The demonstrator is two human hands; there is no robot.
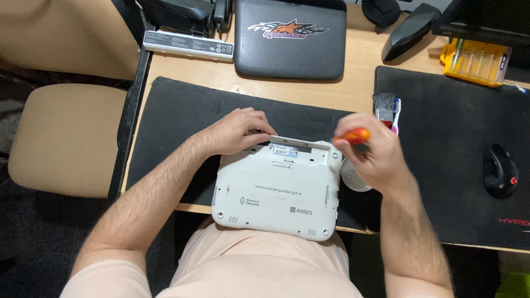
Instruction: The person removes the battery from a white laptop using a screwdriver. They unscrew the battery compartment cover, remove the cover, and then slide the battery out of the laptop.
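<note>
- Netbook [276, 193], small and white, lies bottom-up on the black mat [176, 110], its near edge hanging over the desk edge [187, 208] toward your lap.
- Your left hand [237, 131] rests curled on the far-left corner of the case, fingers bent together over the edge; nothing is clamped in it, it only steadies.
- Risk, left side: that one-corner hold is light. Press hard with the tool and the overhanging case could tip or slide off toward you.
- Open battery bay at the far edge shows a label; underside is scuffed, with rubber feet and vent slots.
- Your right hand [370, 154] is closed around an orange-handled screwdriver [353, 135] at the far-right corner; the tip is hidden, and the hand is blurred.
- Risk, right side: a slipped tip could gouge the plastic or chew a screw head.
- Small round dish [353, 179] just beside the case could get knocked by your wrist.
</note>
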